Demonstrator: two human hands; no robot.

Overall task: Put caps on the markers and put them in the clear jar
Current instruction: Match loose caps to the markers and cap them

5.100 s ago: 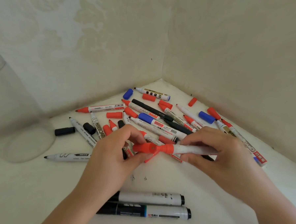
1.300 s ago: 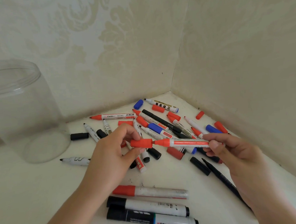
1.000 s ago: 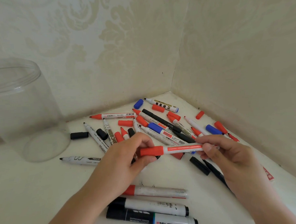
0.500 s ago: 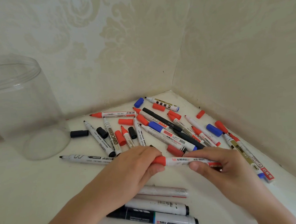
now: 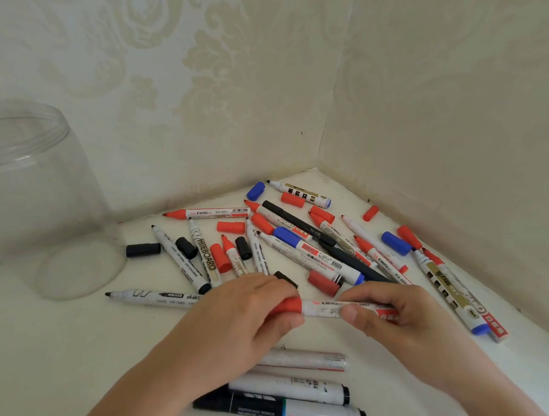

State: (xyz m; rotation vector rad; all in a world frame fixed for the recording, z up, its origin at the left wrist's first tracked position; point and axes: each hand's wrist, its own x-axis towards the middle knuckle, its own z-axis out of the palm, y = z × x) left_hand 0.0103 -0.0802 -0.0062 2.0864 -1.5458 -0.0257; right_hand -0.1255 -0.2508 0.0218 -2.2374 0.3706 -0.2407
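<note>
The red marker (image 5: 335, 308) — white barrel with small print, red cap on its left end — lies level just above the tabletop (image 5: 67, 346), in front of the scattered pile. The left hand (image 5: 240, 317) wraps its fingers round the cap; the right hand (image 5: 396, 316) pinches the barrel, hiding its far end. The clear jar (image 5: 44, 204) stands at far left, cut off by the edge.

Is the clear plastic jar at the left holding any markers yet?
Empty. Through the clear plastic jar only its bare bottom and the wall behind show; the markers all lie outside it.
</note>
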